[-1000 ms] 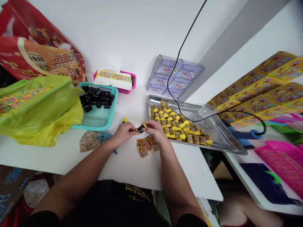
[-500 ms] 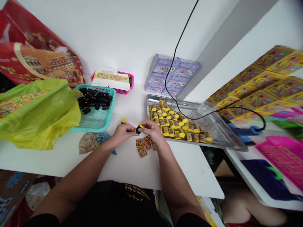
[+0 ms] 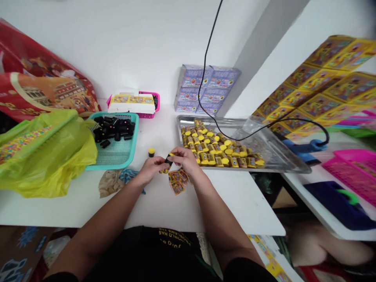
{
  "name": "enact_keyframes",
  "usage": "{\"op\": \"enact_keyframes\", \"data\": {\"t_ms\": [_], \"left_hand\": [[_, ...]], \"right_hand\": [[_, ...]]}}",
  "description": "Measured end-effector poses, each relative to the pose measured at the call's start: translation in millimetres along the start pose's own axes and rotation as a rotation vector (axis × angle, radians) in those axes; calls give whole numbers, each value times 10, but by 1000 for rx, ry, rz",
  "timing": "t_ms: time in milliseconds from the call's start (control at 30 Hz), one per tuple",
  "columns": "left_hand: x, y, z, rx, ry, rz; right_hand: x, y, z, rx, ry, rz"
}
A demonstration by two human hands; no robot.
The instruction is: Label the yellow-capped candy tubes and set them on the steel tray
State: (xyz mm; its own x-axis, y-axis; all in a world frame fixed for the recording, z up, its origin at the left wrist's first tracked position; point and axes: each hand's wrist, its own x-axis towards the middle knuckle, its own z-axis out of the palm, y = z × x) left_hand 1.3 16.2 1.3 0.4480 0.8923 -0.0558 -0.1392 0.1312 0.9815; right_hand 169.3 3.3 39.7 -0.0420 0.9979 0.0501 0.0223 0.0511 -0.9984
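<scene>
Both hands meet over the white table [image 3: 152,211], around a small black container [image 3: 169,159] with yellow at its upper end. The fingers of my right hand [image 3: 186,159] pinch its top. Lower down, my left hand [image 3: 150,169] pinches a yellow printed wrapper [image 3: 165,170] against the container; how far it goes round is hidden by the fingers. Just behind my left hand stands another black container with a yellow lid [image 3: 151,152]. Flat printed wrappers [image 3: 176,182] lie in a loose pile below my right hand.
A metal tray [image 3: 282,166] at right holds several wrapped yellow containers; a black cable [image 3: 210,37] hangs across it. At left are a teal basket [image 3: 117,156] of black containers, a yellow plastic bag [image 3: 67,156] and crumpled cloth [image 3: 110,183]. Another person's bare limb [image 3: 308,243] shows at lower right.
The container is tilted more upright between my hands, and more of the printed wrapper shows at my left fingers. The camera view has shifted slightly.
</scene>
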Motion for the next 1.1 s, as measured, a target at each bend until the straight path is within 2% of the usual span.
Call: {"op": "enact_keyframes", "data": {"t_ms": [200,333,500,733,867,1100], "left_hand": [[7,-65,49,-288,-28,-80],[21,-33,15,-394,-61,-144],[16,35,-2,-361,-44,-170],[26,20,-11,-256,37,-120],[25,17,-21,-231,63,-93],[42,16,-18,-245,115,-65]], "right_hand": [[-7,-12,-25,-20,2,-21],[-2,-42,-27,-8,46,1],[30,-15,-36,107,100,72],[55,26,-25,174,99,131],[68,50,-15,187,128,106],[58,68,13,86,171,0]]}}
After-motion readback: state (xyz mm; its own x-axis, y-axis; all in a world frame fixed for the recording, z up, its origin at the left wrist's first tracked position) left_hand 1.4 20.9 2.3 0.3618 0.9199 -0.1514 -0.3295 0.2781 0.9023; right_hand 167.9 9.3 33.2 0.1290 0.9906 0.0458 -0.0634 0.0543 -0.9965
